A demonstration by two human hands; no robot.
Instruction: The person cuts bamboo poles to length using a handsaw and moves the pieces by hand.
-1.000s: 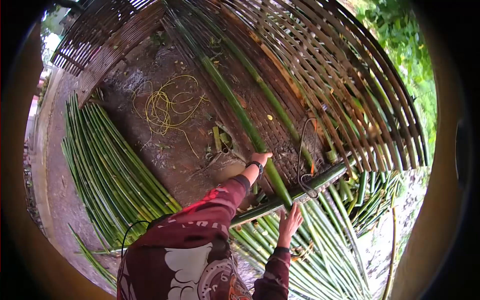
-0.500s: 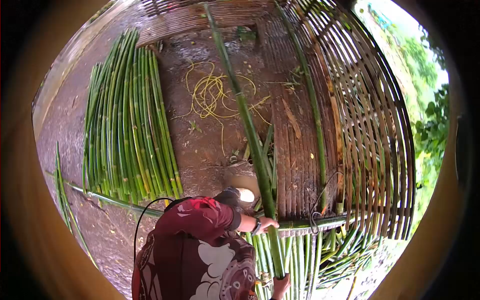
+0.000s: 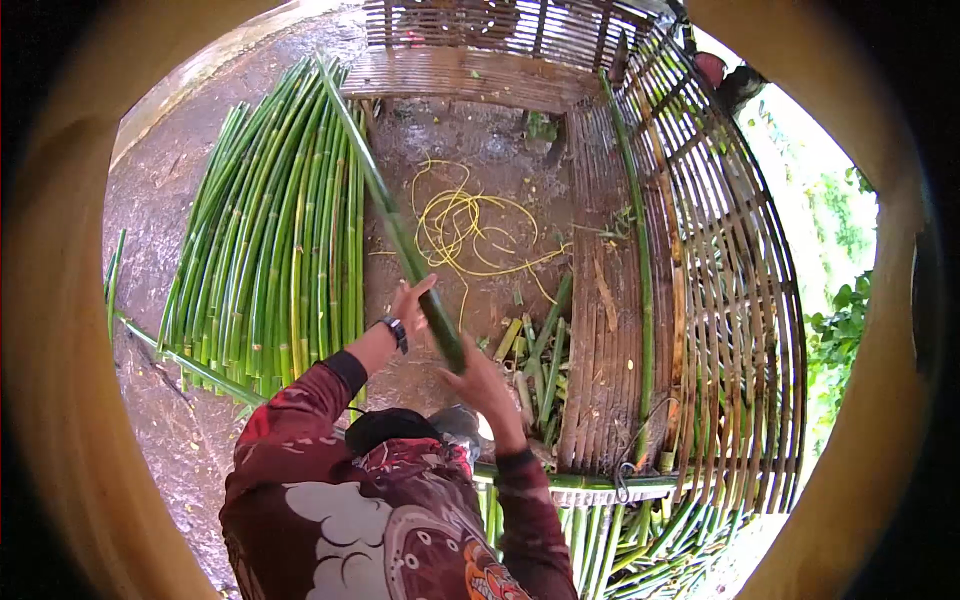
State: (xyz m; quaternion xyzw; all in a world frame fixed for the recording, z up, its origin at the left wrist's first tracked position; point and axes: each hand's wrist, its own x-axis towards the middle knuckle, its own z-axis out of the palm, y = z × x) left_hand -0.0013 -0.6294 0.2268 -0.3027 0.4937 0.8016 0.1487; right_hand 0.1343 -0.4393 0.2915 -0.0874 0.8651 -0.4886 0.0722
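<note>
A long green bamboo pole (image 3: 398,228) slants up and left from my hands, its far end over the pile of cut bamboo poles (image 3: 275,230). My left hand (image 3: 412,308), with a watch at the wrist, holds it from the left side. Closer to me, my right hand (image 3: 480,378) grips the near end. Short bamboo pieces (image 3: 548,365) lie on the ground just right of my right hand.
A slatted bamboo bench (image 3: 590,400) with a slatted backrest (image 3: 720,250) stands on the right, one pole (image 3: 640,280) lying along it. Tangled yellow cord (image 3: 455,225) lies on the wet ground. More bamboo (image 3: 660,540) is stacked at the bottom right.
The pole has swung left and forward, from beside the bench to over the pile's edge. Both hands have moved up and left with it, and my body has turned.
</note>
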